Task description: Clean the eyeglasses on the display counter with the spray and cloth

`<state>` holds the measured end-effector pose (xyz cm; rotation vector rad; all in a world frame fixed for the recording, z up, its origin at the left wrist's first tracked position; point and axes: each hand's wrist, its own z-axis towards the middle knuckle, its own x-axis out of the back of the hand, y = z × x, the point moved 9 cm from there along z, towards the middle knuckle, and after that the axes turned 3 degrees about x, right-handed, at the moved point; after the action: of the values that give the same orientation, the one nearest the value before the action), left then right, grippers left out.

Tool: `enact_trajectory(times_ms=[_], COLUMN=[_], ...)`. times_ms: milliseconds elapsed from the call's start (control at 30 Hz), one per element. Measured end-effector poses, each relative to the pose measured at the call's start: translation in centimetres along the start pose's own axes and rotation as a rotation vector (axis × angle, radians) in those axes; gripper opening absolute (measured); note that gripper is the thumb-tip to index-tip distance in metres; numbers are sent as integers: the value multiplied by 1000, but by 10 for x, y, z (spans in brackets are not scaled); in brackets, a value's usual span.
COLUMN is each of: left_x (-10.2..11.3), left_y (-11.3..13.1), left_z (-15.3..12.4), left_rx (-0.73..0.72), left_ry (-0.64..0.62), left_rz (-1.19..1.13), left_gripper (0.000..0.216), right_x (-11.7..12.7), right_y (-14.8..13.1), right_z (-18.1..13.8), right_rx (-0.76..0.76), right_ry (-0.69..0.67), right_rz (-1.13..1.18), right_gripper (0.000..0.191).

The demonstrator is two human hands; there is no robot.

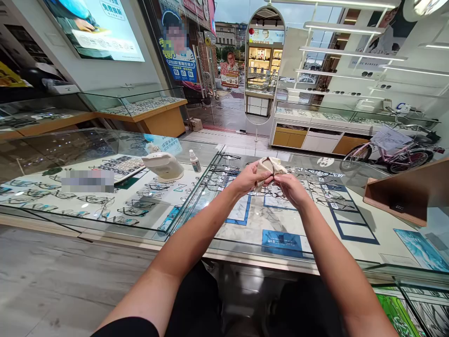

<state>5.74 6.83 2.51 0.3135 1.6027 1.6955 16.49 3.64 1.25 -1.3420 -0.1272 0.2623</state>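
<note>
My left hand (248, 179) and my right hand (291, 188) meet over the glass counter (245, 220). Both are closed on a beige cleaning cloth (269, 166) bunched between the fingers. A dark thin frame, seemingly a pair of glasses (271, 160), pokes out of the cloth at its top; most of it is hidden. Rows of spectacle frames lie under the glass below my hands.
A small spray bottle (195, 161) and a white rounded device (162, 165) stand on the counter to the left. A wooden tray (407, 194) sits at the right edge. A pink bicycle (389, 152), shelves and an oval mirror (264, 65) stand beyond.
</note>
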Motion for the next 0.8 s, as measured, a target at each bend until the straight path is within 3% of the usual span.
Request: enact_trajectory(times_ms=[167,267,400,600,800], left_x=[-2,6,7,1,32], left_y=[-3,-6,-3,7,8], left_z=[0,2,4,4,9], left_rx=[-88,-76,-12,-45,-78], left_ry=[67,128,66,-19,172], left_rz=[63,88,16,-93,-170], left_gripper=[54,62,65,65,68], right_x=[-8,-13,-7,-2,-1], right_y=[-2,1,-4,-16,-43], right_z=[0,-2,-3,-6,-20], right_rx=[19,8,39,47,37], right_ry=[-27,-73,-49,11,91], right_rz=[-12,-31,-17,60,105], right_gripper=[31,34,34,32,30])
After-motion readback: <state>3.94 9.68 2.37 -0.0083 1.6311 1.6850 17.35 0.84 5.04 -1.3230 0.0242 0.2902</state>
